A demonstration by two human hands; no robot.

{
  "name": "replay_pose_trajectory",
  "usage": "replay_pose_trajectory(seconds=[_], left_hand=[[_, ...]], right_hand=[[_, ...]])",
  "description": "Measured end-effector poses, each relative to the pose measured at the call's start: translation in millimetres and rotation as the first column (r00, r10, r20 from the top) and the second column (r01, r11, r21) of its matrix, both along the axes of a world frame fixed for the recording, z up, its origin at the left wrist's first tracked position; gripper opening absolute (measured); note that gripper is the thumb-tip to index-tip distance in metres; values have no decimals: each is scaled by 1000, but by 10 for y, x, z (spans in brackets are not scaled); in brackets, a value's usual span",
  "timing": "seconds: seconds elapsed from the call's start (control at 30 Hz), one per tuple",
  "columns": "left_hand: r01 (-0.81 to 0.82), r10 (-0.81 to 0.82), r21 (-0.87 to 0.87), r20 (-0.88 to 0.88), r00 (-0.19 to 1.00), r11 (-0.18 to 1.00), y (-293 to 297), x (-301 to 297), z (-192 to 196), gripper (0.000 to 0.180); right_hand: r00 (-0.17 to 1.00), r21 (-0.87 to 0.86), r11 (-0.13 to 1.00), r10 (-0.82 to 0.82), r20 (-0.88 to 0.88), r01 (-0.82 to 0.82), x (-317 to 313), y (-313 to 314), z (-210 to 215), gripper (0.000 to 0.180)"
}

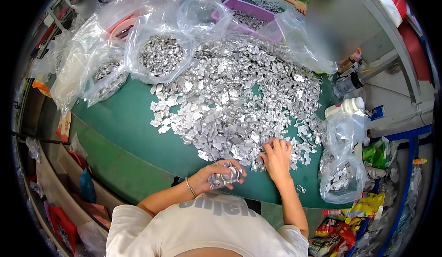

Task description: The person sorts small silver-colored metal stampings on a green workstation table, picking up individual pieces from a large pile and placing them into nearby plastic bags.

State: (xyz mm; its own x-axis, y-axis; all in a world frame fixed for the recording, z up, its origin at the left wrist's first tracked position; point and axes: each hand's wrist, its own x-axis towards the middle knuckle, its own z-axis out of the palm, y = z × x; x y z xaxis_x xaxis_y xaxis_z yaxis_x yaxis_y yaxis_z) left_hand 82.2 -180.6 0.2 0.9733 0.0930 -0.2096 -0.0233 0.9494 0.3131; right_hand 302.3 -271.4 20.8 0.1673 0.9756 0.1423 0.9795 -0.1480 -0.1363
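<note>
A wide heap of small flat silver metal pieces [216,96] covers the middle of the green table [124,128]. Close to the table's front edge, my left hand [216,176] is turned up, its fingers curled round a handful of silver metal pieces [225,176]. My right hand [277,158] reaches to the near edge of the heap, fingers bent down among the loose pieces. Its fingertips touch the heap, and whether they pinch a piece is hidden.
Clear plastic bags of silver pieces stand at left, one open bag [161,56] beside the heap. A purple bin [253,17] sits at the back. To the right are a white bottle [345,106] and a knotted plastic bag [343,178]. Another person's arm [294,2] shows at the far side.
</note>
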Motion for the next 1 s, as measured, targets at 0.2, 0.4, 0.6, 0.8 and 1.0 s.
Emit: replay_pose_trajectory(seconds=[0.2,0.4,0.6,0.8,1.0], left_hand=[[-1,0,-9,-9,1000,1000,8,-12,66,33],[-23,23,-24,-6,1000,999,-12,-45,17,33],[-42,41,-56,-19,999,998,-26,-74,-37,33],[-61,59,-64,-31,998,996,-25,-97,-25,33],[-49,48,-40,-38,998,998,-22,-97,-8,34]], right_hand=[[989,239,969,94,-118,-63,71,-10,-152,22],[297,293,772,141,-944,564,33,-70,-363,10],[525,61,973,-67,-848,222,-203,26,-233,19],[923,138,989,10,-384,47,-419,47,-227,33],[967,100,995,-2,-254,28,-489,25,-213,32]])
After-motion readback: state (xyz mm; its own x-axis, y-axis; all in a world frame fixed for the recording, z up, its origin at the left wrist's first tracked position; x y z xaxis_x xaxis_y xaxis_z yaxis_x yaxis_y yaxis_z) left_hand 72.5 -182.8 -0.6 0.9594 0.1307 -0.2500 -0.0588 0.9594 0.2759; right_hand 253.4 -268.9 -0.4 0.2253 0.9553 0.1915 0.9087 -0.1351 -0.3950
